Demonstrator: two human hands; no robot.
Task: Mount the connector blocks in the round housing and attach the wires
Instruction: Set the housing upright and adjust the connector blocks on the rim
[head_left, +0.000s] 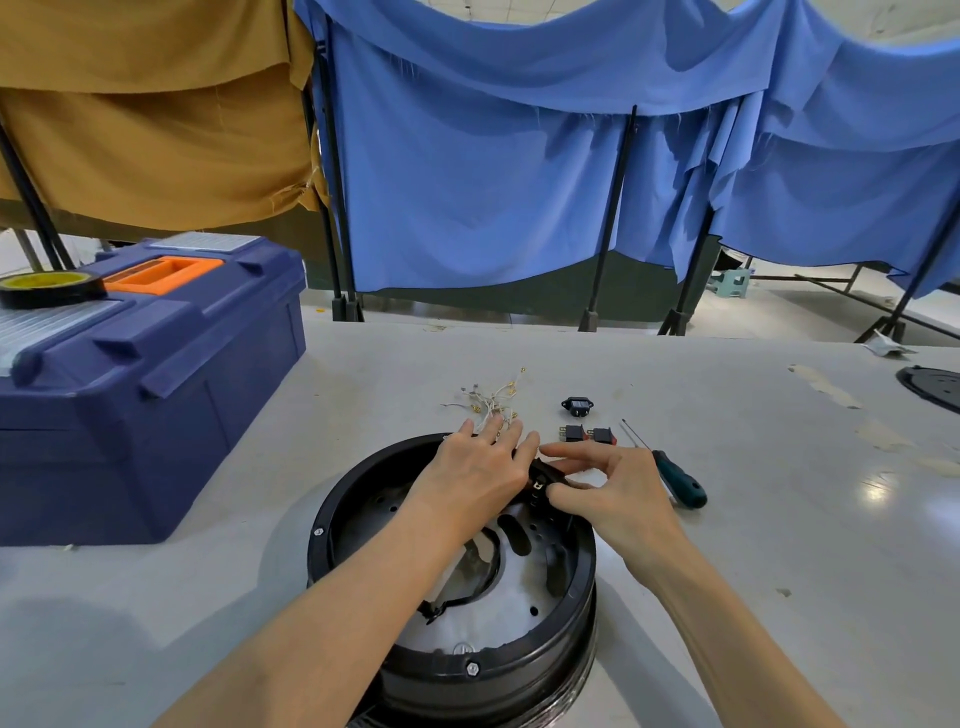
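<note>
Right grip (613, 488) pinches connector block (540, 480); screwdriver (680, 480), spare blocks (587, 434), wires (493, 400) beside housing (519, 670).

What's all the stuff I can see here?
housing: one, black, table centre
held block: one, black, housing's far rim
spare blocks: two, black-red, past right hand
socket: one, black, behind spare blocks
wires: one bundle, white, beyond housing
screwdriver: one, green handle, right of housing
toolbox: one, blue, table left
tape: one roll, black, on toolbox
disc: one, black, table's right edge
table: one, grey
curtains: blue, behind
cloth: one, brown, back left
left hand: flat over housing rim
right hand: pinches held block
</note>
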